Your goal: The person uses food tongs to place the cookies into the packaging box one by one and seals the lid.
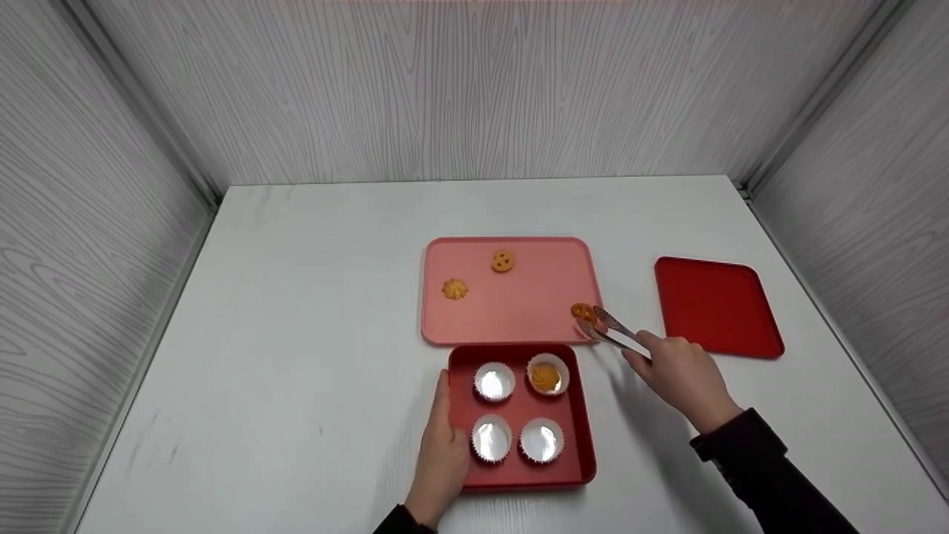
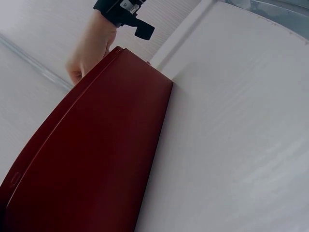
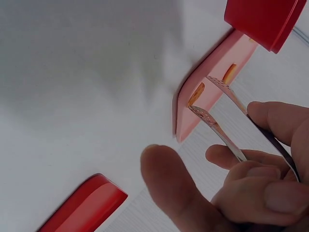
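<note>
My right hand [image 1: 686,378] grips metal tongs [image 1: 619,334] over the front right corner of a pink tray [image 1: 534,289]. The tongs' tips stand apart on either side of a brown pretzel-shaped cookie [image 1: 583,312]. Farther back on that tray are a round cookie with dark spots [image 1: 502,261] and a star-shaped cookie [image 1: 454,289]. My left hand [image 1: 441,452] rests along the left wall of a deep red box [image 1: 511,475], fingers stretched out. Inside the box, one white paper cup [image 1: 566,374] contains a swirled cookie [image 1: 546,377]; the other cups, such as the front-left one [image 1: 491,438], are empty.
A flat red tray [image 1: 719,308] lies at the right, beyond my right hand. The box stands right at the pink tray's front edge. Wood-grain panels [image 1: 474,89] enclose the white table [image 1: 296,334] at the back and both sides.
</note>
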`<state>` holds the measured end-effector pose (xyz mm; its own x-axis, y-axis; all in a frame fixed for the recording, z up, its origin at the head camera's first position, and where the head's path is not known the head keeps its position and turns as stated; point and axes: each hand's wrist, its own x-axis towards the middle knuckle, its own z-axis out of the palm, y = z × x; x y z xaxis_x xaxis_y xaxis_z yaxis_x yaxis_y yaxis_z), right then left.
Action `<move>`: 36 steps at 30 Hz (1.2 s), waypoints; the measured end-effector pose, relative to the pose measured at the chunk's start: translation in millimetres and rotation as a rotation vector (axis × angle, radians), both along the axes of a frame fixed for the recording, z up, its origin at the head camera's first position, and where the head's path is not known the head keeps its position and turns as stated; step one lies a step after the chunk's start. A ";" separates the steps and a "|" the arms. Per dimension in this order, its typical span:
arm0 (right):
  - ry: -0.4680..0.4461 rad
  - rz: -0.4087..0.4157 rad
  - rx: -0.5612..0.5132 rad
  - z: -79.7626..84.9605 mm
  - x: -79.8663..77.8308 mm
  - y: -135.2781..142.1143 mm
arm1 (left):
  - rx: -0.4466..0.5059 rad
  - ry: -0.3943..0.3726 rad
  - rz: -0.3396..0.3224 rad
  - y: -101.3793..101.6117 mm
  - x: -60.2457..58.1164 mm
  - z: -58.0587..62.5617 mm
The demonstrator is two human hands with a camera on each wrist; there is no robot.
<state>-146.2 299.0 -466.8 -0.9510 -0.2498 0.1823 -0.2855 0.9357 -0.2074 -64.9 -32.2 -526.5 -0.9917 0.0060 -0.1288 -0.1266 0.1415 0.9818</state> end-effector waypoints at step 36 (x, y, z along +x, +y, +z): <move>-0.039 0.009 0.062 -2.2 -29.1 -6.2 | 0.022 0.003 0.001 0.5 -1.0 -1.5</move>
